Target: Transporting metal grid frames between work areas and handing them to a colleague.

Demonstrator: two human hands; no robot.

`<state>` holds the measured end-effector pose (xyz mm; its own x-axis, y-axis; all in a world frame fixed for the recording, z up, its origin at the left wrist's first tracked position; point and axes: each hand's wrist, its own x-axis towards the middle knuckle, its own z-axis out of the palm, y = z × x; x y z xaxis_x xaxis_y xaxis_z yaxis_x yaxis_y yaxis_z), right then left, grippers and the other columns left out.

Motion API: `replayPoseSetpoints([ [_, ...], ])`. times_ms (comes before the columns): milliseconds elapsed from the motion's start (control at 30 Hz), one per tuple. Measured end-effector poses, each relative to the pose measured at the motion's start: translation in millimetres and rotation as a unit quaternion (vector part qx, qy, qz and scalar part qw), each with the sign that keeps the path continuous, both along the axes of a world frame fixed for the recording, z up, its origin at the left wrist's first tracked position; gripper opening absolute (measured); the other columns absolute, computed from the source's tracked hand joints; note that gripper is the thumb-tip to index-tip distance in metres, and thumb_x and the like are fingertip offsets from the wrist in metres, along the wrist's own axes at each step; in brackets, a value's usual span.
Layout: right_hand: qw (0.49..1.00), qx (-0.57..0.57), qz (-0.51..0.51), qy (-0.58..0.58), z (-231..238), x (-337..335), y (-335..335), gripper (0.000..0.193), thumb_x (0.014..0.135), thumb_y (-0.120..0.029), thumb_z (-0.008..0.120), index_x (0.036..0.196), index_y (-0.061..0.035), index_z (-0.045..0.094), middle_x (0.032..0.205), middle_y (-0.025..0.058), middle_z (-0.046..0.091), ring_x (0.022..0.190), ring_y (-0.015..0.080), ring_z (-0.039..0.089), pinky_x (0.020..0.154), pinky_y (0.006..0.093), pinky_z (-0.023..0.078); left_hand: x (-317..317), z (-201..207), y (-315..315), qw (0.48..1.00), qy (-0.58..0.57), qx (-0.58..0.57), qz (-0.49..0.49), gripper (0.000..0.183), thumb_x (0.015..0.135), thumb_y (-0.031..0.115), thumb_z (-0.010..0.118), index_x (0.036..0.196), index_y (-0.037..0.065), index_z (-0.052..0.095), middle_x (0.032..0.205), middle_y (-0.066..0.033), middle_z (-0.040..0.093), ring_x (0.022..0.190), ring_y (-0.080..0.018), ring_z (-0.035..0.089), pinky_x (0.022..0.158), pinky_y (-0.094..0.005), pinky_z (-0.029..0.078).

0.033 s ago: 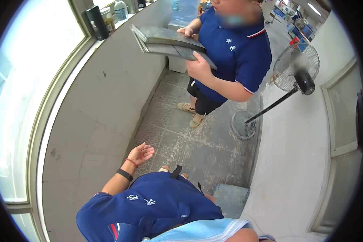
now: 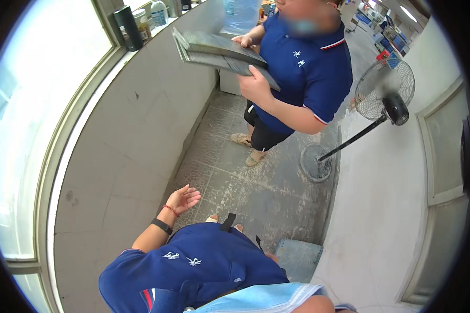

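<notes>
My left hand (image 2: 186, 197) is held out over the tiled floor, palm turned up and fingers spread, with nothing in it. A red bead bracelet (image 2: 171, 210) and a black wristband (image 2: 162, 226) circle that wrist. Of my right hand, only a sliver of skin (image 2: 271, 256) shows past my blue shirt (image 2: 209, 253); its fingers are hidden. Facing me, a co-worker (image 2: 308, 73) in a blue polo shirt holds thin, grey-green flat panels (image 2: 224, 52) in both hands. The panels fan apart at their left end. They are well out of reach of my left hand.
A pedestal fan (image 2: 385, 88) stands on a round base (image 2: 316, 163) at the right wall. A grey-blue mat or board (image 2: 298, 259) lies on the floor beside me. A dark cylinder (image 2: 128, 28) and a clear plastic bottle (image 2: 159, 13) stand on the left window ledge (image 2: 141, 47).
The co-worker's panels have shifted slightly, and the gap at their left end looks narrower. My left hand stays where it was.
</notes>
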<state>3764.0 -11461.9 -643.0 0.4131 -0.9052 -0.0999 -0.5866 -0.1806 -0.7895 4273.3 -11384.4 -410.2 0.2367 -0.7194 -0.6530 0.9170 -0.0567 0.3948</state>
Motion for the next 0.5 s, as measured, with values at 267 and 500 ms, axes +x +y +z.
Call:
replayPoseSetpoints([
  [267, 0.995, 0.089, -0.031, 0.024, 56.2, 25.8, -29.6, 0.019, 0.075, -0.009, 0.048, 0.057, -0.0032, 0.052, 0.05, 0.0061, 0.047, 0.04, 0.0161, 0.047, 0.036, 0.0279, 0.037, -2.7, -3.0, 3.4, 1.0, 0.022, 0.001, 0.0, 0.033, 0.085, 0.026, 0.051, 0.102, -0.002, 0.048, 0.099, -0.0184, 0.056, 0.088, -0.0276, 0.058, 0.071, -0.0354, 0.053],
  [500, 0.993, 0.053, 0.01, 0.105, 63.7, 19.8, -33.0, 0.016, 0.072, -0.008, 0.049, 0.057, -0.0053, 0.052, 0.049, 0.0049, 0.046, 0.038, 0.0156, 0.046, 0.033, 0.0288, 0.035, 0.7, -4.5, 7.0, 1.0, 0.02, 0.007, 0.019, 0.037, 0.086, 0.028, 0.049, 0.104, -0.004, 0.047, 0.099, -0.0186, 0.056, 0.087, -0.0276, 0.059, 0.071, -0.0351, 0.052],
])
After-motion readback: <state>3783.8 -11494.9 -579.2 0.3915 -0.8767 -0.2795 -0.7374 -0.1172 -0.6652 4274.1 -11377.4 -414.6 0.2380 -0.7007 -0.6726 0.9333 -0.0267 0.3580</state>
